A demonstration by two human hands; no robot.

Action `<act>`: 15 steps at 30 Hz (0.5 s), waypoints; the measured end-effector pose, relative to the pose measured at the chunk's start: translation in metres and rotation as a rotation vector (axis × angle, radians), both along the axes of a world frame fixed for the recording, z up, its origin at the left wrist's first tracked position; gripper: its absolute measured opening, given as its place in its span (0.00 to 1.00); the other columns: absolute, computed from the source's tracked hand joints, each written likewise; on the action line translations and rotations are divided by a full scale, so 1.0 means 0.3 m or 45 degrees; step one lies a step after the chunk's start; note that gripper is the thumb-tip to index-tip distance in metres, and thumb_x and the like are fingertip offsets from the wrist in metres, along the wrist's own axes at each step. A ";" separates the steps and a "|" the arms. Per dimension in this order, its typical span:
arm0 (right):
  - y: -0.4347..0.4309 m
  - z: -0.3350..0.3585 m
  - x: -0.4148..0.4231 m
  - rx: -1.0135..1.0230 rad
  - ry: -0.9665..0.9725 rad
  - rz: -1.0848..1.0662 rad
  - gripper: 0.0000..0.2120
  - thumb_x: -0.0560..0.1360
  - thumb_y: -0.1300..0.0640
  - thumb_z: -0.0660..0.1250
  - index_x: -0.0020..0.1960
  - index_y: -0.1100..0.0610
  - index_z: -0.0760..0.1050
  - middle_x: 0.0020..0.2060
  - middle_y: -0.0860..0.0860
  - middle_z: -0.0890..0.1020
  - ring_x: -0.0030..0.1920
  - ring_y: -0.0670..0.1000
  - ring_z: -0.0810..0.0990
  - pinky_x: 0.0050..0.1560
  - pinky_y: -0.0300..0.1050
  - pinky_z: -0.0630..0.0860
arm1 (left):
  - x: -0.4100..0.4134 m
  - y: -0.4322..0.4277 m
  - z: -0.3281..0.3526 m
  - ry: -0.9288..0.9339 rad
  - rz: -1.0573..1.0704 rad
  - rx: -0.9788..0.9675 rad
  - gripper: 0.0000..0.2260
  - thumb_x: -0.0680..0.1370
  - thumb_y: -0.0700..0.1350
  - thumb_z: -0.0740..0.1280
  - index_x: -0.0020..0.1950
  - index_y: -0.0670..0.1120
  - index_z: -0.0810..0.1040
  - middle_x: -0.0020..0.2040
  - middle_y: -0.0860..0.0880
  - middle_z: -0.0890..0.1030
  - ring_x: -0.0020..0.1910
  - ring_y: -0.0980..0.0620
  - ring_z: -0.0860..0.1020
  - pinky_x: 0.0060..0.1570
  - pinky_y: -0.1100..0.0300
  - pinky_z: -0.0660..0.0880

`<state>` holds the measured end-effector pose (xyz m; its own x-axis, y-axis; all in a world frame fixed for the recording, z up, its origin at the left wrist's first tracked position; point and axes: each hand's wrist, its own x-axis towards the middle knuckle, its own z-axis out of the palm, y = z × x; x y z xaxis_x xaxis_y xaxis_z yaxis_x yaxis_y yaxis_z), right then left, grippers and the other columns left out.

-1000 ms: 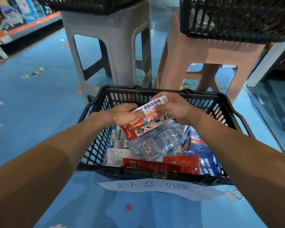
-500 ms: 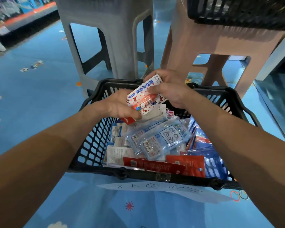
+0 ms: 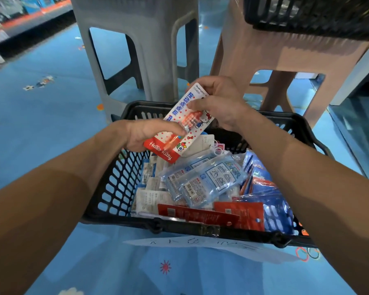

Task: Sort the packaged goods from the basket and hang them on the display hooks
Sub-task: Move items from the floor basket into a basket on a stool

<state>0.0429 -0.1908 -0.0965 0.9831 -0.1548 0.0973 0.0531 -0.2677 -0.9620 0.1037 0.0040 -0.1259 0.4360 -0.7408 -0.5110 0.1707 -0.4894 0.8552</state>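
I held a Hello Kitty pack (image 3: 177,116) over the black basket (image 3: 119,184), my left hand (image 3: 149,135) pinching its lower end, my right hand (image 3: 217,103) pinching its top.

One wide-angle camera, worn on the person's head, faces forward and steeply down, close enough that both bare forearms enter from the lower corners. The left grip (image 3: 145,135) and right grip (image 3: 219,103) meet at mid-frame on a red-and-white dotted carded packet (image 3: 168,149). Directly beneath the grips a black plastic mesh basket (image 3: 115,188) fills the centre; beyond them a grey plastic stool (image 3: 158,50) and a pinkish-brown plastic stool (image 3: 264,52) are cut off by the top edge, on the blue patterned floor (image 3: 41,124)
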 end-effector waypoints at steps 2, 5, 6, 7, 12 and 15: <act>0.007 0.026 -0.004 -0.008 -0.020 0.015 0.12 0.72 0.71 0.75 0.45 0.56 0.80 0.43 0.52 0.86 0.47 0.51 0.88 0.44 0.48 0.85 | 0.005 0.011 0.017 0.089 0.011 -0.056 0.46 0.46 0.61 0.86 0.61 0.47 0.79 0.52 0.46 0.87 0.47 0.50 0.86 0.50 0.56 0.81; 0.010 0.054 -0.017 0.014 -0.029 0.044 0.11 0.73 0.72 0.74 0.46 0.57 0.80 0.42 0.52 0.86 0.47 0.52 0.88 0.42 0.46 0.85 | -0.006 0.020 0.044 0.164 0.021 -0.092 0.46 0.46 0.60 0.86 0.61 0.46 0.79 0.51 0.44 0.87 0.45 0.49 0.86 0.47 0.56 0.83; 0.011 0.061 -0.022 0.030 -0.027 0.050 0.11 0.73 0.73 0.73 0.47 0.58 0.80 0.42 0.52 0.86 0.47 0.52 0.88 0.41 0.46 0.85 | -0.013 0.023 0.055 0.176 0.022 -0.101 0.46 0.45 0.61 0.86 0.60 0.46 0.80 0.50 0.44 0.87 0.44 0.49 0.86 0.44 0.56 0.83; 0.013 0.068 -0.028 0.052 -0.026 0.056 0.12 0.73 0.73 0.73 0.47 0.58 0.80 0.42 0.53 0.86 0.47 0.53 0.88 0.41 0.46 0.85 | -0.021 0.028 0.064 0.195 0.027 -0.106 0.46 0.44 0.61 0.86 0.58 0.45 0.80 0.48 0.44 0.87 0.42 0.49 0.86 0.41 0.55 0.83; 0.018 0.067 -0.042 0.049 -0.026 -0.031 0.15 0.72 0.74 0.72 0.49 0.55 0.82 0.44 0.55 0.84 0.45 0.52 0.86 0.43 0.49 0.85 | -0.053 0.041 0.057 0.186 -0.082 0.004 0.32 0.55 0.55 0.85 0.54 0.44 0.81 0.45 0.41 0.85 0.40 0.44 0.84 0.36 0.55 0.78; 0.014 0.050 -0.049 0.039 -0.049 -0.110 0.17 0.69 0.75 0.73 0.49 0.55 0.83 0.44 0.54 0.84 0.49 0.57 0.86 0.48 0.57 0.85 | -0.073 0.030 0.041 0.047 0.033 0.088 0.23 0.62 0.49 0.79 0.54 0.45 0.78 0.39 0.47 0.85 0.33 0.52 0.83 0.31 0.60 0.75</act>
<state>0.0282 -0.1867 -0.0814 0.9617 -0.2423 0.1286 0.0680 -0.2436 -0.9675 0.0816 0.0130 -0.1137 0.4344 -0.6917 -0.5769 0.2152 -0.5423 0.8122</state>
